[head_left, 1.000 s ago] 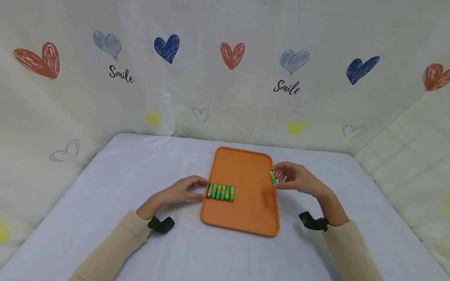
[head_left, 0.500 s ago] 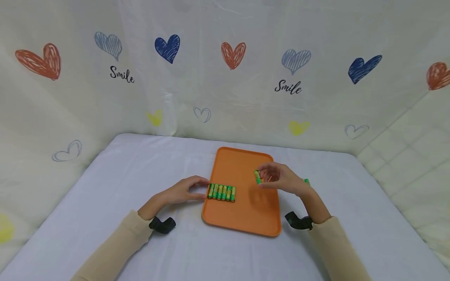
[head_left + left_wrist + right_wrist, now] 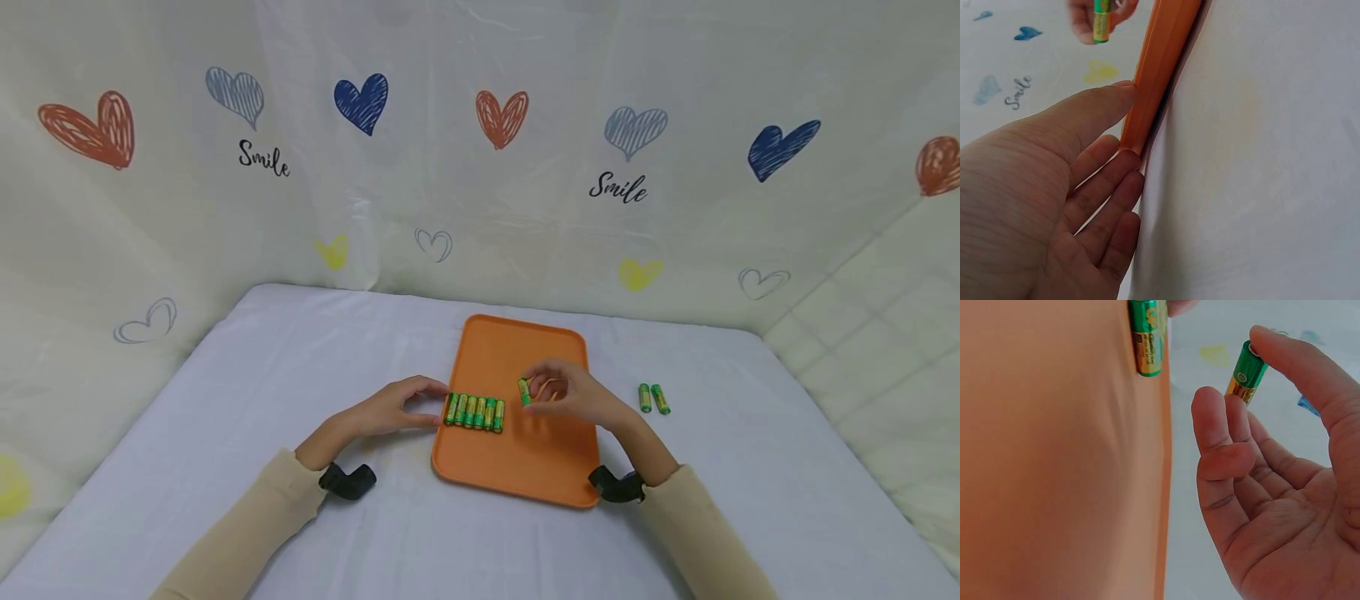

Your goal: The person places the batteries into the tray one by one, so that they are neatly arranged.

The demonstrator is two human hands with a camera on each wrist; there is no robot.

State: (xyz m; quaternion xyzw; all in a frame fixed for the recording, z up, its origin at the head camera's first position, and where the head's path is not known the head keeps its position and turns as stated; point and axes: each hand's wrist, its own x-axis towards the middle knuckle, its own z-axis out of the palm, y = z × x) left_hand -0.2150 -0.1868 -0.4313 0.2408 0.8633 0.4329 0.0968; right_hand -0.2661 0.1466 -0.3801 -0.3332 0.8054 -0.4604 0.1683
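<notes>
My right hand point(image 3: 573, 398) pinches a green-and-gold battery point(image 3: 524, 392) by its ends between thumb and fingers, raised over the orange tray point(image 3: 517, 471). In the right wrist view the held battery point(image 3: 1247, 372) slants against the thumb tip. Several similar batteries point(image 3: 475, 412) lie side by side in a row at the tray's left part, just left of the held one. Beside the tray's left edge, my left hand point(image 3: 393, 408) has its thumb and fingers spread. The left wrist view has the thumb and fingertips point(image 3: 1124, 165) touching the tray's side point(image 3: 1163, 56).
Two more batteries, a left one point(image 3: 645, 397) and a right one point(image 3: 661, 399), lie on the white cloth point(image 3: 495, 554) to the right of the tray. Behind the table hangs a pale curtain point(image 3: 555, 217) printed with hearts.
My right hand has carried its battery leftward from the tray's right edge towards the row. The two batteries on the cloth have come into view. My left hand stays put.
</notes>
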